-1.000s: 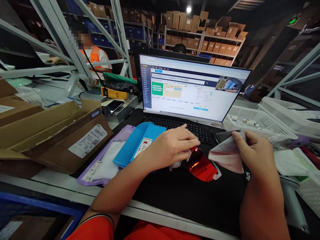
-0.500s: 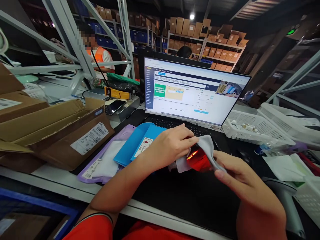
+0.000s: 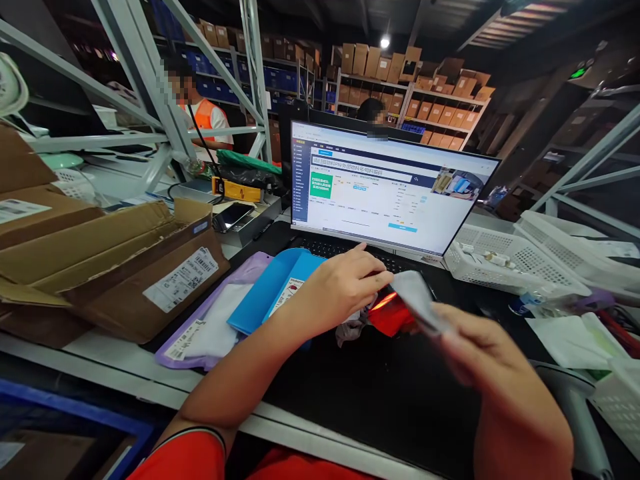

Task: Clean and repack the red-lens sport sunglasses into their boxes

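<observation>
My left hand is closed on the near edge of a shiny red mirrored lens; its fingers partly hide what they grip. A thin grey cloth stretches over the lens, pinched at its right end by my right hand, which is blurred. Crumpled greyish material hangs beneath my left hand. Just left of that hand lies a blue pouch with a printed label, on top of a purple-edged packet.
Behind my hands stand a keyboard and a lit monitor. An opened carton sits at left. White perforated baskets and a handheld scanner are at right. A person in an orange vest is beyond the frame posts.
My right hand has shifted slightly, pulling the grey cloth so that it looks narrower and blurred over the lens. My left hand stays nearly in place.
</observation>
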Demonstrator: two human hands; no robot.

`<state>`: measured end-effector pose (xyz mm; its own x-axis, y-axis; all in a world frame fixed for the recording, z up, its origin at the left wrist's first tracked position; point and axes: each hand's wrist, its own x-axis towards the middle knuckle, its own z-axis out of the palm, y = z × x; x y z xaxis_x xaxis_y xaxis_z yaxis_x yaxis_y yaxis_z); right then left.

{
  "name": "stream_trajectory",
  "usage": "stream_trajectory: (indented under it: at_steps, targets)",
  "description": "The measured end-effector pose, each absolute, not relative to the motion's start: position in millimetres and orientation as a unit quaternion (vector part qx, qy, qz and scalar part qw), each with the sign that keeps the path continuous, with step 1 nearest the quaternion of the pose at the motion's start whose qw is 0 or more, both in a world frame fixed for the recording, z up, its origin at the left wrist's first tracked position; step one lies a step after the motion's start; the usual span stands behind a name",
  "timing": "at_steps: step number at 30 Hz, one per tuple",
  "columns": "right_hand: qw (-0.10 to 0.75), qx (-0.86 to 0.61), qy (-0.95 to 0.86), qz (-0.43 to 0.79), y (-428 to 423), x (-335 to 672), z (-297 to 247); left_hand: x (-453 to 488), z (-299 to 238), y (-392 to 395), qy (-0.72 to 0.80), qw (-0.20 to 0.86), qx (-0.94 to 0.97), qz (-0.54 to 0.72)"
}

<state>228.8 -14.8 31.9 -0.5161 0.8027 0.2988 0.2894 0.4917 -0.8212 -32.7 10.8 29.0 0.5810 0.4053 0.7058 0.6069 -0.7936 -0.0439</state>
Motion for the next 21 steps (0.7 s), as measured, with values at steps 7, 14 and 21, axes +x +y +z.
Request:
stream_trajectory:
  at_steps: [7, 14, 21]
  targets:
    - [0.249, -0.237, -0.851, 0.397, -4, 215, 34, -28, 26, 12, -0.286, 0.132, -0.885, -0.341]
    - [0.419, -0.325, -0.817, 0.228, 2, 183, -4, -23, 20, 12, -0.29, 0.173, -0.863, -0.376]
    - [0.668, -0.377, -0.56, 0.314, 19, 192, -6, -8, 11, -8, -0.372, 0.106, -0.731, -0.562]
